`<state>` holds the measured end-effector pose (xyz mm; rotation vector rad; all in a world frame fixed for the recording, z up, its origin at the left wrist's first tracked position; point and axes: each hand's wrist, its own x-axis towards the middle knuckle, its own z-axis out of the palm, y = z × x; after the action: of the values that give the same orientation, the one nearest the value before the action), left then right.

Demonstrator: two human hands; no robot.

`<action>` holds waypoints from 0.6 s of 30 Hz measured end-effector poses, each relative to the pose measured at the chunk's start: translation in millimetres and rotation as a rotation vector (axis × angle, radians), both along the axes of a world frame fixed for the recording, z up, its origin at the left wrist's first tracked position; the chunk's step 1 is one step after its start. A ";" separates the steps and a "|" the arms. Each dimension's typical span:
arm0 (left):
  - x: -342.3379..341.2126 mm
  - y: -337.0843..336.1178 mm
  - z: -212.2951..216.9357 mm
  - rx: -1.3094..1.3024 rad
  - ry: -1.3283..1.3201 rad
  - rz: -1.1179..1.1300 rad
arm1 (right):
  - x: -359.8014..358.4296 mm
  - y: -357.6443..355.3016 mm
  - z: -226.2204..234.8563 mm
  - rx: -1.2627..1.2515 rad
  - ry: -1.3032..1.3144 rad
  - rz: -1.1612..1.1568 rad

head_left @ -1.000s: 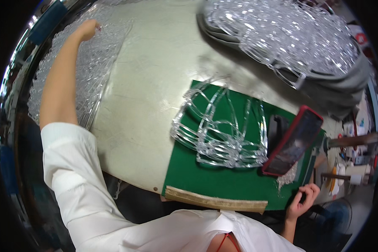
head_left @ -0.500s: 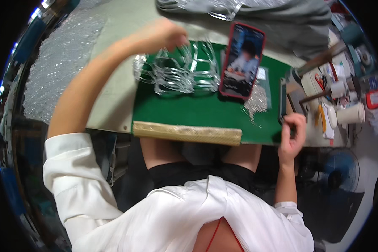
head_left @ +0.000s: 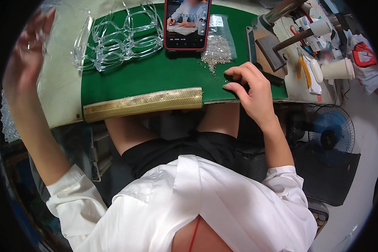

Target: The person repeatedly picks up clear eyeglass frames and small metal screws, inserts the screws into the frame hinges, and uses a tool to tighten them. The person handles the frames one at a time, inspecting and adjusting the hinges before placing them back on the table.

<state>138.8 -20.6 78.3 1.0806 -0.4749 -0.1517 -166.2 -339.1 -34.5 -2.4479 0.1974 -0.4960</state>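
Note:
My left hand [head_left: 27, 59] is raised at the far left, smeared by motion. Clear plastic shows around its fingers, but whether they grip it is unclear. Several clear eyeglass frames [head_left: 124, 42] stand in a cluster on the green mat [head_left: 164, 77]. My right hand [head_left: 252, 88] hovers over the mat's right front edge, thumb and forefinger apart with nothing visible between them. Just beyond its fingertips lie tiny clear stones [head_left: 217, 52], spilling toward me over a clear plastic bag [head_left: 220, 23]. A phone [head_left: 185, 27] in a red case stands between the frames and the stones.
A gold mesh-patterned strip [head_left: 143, 105] runs along the mat's front edge. To the right are a metal-rod fixture [head_left: 271, 52], red-handled scissors [head_left: 296, 30], a yellow-handled tool [head_left: 305, 71] and a white cup [head_left: 340, 69]. A fan [head_left: 332, 130] stands below the table.
My left hand has swung from above the frames to the far left. My right hand has left the dark fixture and come in beside the stones. The whole view has shifted.

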 end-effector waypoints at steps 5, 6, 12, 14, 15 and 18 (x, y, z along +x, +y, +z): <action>-126.0 -37.6 -25.0 0.380 -0.365 -0.250 | -7.6 -4.7 3.3 -0.022 0.024 -0.063; -142.3 -36.7 -32.4 0.448 -0.514 -0.154 | -0.9 -0.8 2.1 -0.045 0.016 -0.044; -165.4 -51.8 -62.8 0.446 -0.793 -0.179 | 3.4 9.8 -0.5 -0.179 -0.031 -0.082; -165.5 -59.3 -74.0 0.385 -0.910 -0.237 | -9.3 16.1 2.8 -0.294 -0.059 -0.140; -163.9 -58.2 -73.3 0.469 -1.012 -0.244 | -18.2 17.4 -1.0 -0.335 -0.033 -0.138; -178.5 -61.0 -93.1 0.349 -0.677 -0.174 | -29.6 22.8 -7.2 -0.521 -0.039 -0.090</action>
<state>-39.7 -81.6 -14.9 1.4292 -1.1853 -0.0146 -195.8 -316.3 -41.7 -2.9405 0.1787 -0.7055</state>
